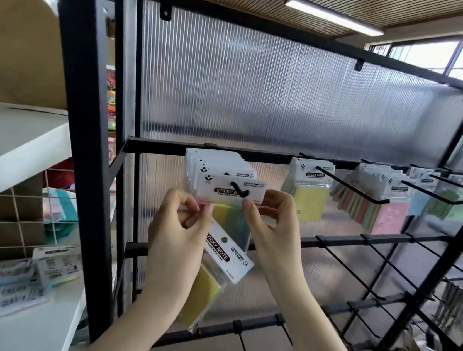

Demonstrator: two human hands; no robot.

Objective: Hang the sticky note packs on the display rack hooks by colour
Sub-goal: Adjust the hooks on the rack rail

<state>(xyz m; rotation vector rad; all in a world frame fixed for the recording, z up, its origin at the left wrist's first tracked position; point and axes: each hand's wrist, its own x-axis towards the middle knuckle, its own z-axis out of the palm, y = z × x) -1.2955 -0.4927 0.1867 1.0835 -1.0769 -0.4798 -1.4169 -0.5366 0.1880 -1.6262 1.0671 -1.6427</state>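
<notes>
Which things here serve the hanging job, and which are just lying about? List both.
Job:
- left hand, right hand
- multicolour sticky note pack on the black hook
- yellow spare pack in the left hand
- black wire display rack

Lying about:
- brown cardboard box
- white shelf

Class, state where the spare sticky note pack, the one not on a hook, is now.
Centre of the head view: the spare pack is gripped in the left hand, below the leftmost hook.
</notes>
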